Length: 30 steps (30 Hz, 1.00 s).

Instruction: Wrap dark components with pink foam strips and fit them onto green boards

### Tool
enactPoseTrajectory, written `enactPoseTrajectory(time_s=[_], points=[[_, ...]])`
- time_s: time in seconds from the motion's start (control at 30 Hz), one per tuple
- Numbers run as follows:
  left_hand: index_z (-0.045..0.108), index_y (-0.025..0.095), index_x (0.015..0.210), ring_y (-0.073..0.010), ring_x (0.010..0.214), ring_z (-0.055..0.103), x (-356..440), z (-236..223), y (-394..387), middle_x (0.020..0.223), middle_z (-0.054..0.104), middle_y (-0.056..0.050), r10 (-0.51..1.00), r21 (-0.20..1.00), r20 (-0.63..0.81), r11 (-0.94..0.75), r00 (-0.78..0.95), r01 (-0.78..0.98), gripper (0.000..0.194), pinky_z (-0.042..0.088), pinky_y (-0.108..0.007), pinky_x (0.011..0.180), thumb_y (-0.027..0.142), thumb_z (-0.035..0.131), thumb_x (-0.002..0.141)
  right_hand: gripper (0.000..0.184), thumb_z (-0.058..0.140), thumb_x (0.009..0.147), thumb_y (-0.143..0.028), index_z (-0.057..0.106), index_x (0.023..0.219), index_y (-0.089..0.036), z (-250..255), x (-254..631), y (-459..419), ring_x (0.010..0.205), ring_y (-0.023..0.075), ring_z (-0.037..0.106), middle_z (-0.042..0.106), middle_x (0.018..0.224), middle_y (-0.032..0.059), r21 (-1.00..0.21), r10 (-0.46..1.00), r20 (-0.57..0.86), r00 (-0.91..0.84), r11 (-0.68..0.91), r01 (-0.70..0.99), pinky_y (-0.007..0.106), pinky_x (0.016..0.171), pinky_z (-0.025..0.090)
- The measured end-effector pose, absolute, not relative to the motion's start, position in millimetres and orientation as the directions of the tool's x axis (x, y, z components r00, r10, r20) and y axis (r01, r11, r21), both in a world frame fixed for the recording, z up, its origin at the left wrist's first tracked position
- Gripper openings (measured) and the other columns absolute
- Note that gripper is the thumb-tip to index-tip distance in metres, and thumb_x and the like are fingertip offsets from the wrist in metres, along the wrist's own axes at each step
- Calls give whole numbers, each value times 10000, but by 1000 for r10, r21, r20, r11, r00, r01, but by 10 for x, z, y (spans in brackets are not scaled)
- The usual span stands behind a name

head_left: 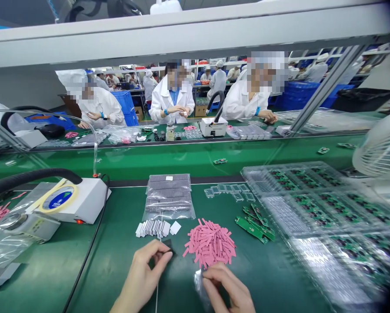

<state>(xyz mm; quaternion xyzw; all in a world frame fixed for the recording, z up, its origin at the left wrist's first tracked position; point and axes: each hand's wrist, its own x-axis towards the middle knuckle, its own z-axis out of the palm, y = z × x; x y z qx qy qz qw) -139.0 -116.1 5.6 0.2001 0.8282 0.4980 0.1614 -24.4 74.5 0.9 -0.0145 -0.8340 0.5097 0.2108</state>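
My left hand [144, 271] is closed, thumb and forefinger pinching a small dark flat piece [169, 246]. Fingers pressed together, my right hand [229, 287] holds a shiny, crinkled clear plastic film [199, 282] low over the mat. Just beyond that hand lies a heap of pink strips [209, 242]. A row of white square pieces [153, 228] lies past my left fingertips. Behind it is a clear bag of grey ribbed strips [168, 195]. Several green circuit boards [255, 224] are piled to the right of the pink heap.
Clear trays [321, 204] of circuit boards fill the right side, beside a fan [382, 148]. At left stand a white box [90, 200] with a tape roll [58, 198] and a black cable [90, 243]. Small clear plastic parts [229, 189] lie behind. Co-workers sit across the green conveyor [165, 158].
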Motion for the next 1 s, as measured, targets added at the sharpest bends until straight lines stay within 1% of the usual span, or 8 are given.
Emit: enactPoseTrajectory(time_s=[0.07, 0.17, 0.27, 0.33, 0.43, 0.53, 0.67, 1.0], points=[[597, 168, 775, -130, 746, 586, -1228, 65, -1030, 804, 639, -39, 523, 941, -63, 315, -850, 124, 294, 465, -215, 714, 399, 509, 933, 159, 524, 933, -216, 632, 871, -118, -3, -307, 662, 681, 48, 544, 576, 757, 44, -912, 217, 237, -947, 385, -140, 107, 631, 455], [597, 157, 754, -161, 897, 651, -1029, 36, -854, 855, 674, -70, 572, 983, -82, 180, -816, 27, 303, 515, -222, 807, 376, 501, 940, 251, 475, 968, -309, 626, 951, -109, -34, -363, 571, 713, 51, 575, 609, 853, 67, -981, 254, 56, -966, 194, -6, 108, 653, 486], [632, 144, 765, -170, 892, 682, -951, -29, -774, 888, 694, -92, 541, 994, -107, 84, -834, -74, 273, 552, -220, 805, 385, 594, 887, 303, 466, 971, -354, 626, 924, -101, -32, -359, 566, 727, 57, 579, 614, 884, 78, -990, 252, -11, -968, 133, 46, 108, 658, 490], [670, 143, 928, -163, 826, 695, -953, -69, -765, 922, 701, -102, 511, 993, -116, 31, -852, -116, 236, 578, -231, 779, 363, 657, 844, 298, 469, 968, -342, 634, 894, -105, -9, -340, 593, 760, 61, 582, 612, 888, 74, -982, 246, 4, -969, 182, 42, 107, 687, 488], [637, 185, 1195, -157, 815, 696, -980, -98, -768, 1028, 681, -114, 511, 999, -46, 7, -858, -50, 373, 600, -256, 771, 292, 668, 840, 265, 467, 966, -290, 638, 861, -116, 33, -320, 636, 774, 59, 579, 601, 853, 55, -950, 238, 77, -968, 311, 1, 104, 704, 473], [683, 216, 1136, -143, 815, 687, -994, -85, -753, 1034, 656, -99, 528, 994, 89, 0, -844, 105, 275, 606, -248, 755, 224, 627, 867, 213, 475, 952, -220, 638, 852, -127, 66, -324, 657, 701, 42, 549, 576, 785, 32, -899, 227, 202, -953, 430, -88, 96, 640, 436], [688, 229, 1118, -142, 816, 683, -987, -47, -709, 997, 650, -84, 511, 982, 169, -19, -842, 186, 269, 609, -229, 721, 168, 614, 867, 166, 484, 931, -148, 627, 847, -132, 92, -332, 669, 636, 31, 510, 549, 732, 10, -839, 215, 357, -909, 501, -211, 97, 593, 402], [712, 207, 1079, -169, 828, 690, -941, -51, -660, 990, 657, -94, 485, 990, 128, -4, -865, 144, 239, 615, -238, 711, 199, 639, 852, 173, 468, 946, -148, 628, 883, -130, 69, -271, 719, 740, 40, 572, 593, 821, 31, -865, 209, 304, -929, 470, -177, 89, 688, 460]])
